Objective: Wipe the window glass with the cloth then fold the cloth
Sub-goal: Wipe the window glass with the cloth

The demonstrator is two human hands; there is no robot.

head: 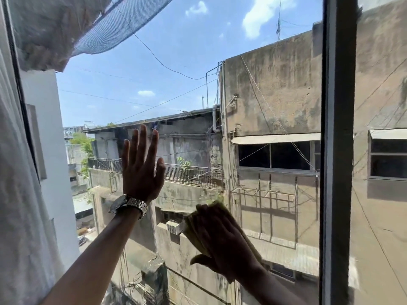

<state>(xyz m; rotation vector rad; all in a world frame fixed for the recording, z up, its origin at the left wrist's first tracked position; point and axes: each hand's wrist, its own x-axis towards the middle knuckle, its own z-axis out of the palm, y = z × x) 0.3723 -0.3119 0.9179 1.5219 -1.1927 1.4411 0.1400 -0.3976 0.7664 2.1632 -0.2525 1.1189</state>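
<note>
The window glass (pixel 187 69) fills most of the view, with sky and old buildings behind it. My left hand (pixel 141 166) lies flat on the pane, fingers spread and pointing up, a metal watch on its wrist. Lower and to the right, my right hand (pixel 222 241) presses a yellowish cloth (pixel 217 205) against the glass. The cloth shows above and to the left of the fingers; the rest is hidden under the hand.
A dark vertical window frame (pixel 338 150) divides this pane from another on the right. A white curtain (pixel 19 194) hangs along the left edge. Netting (pixel 114 25) hangs outside at the top left.
</note>
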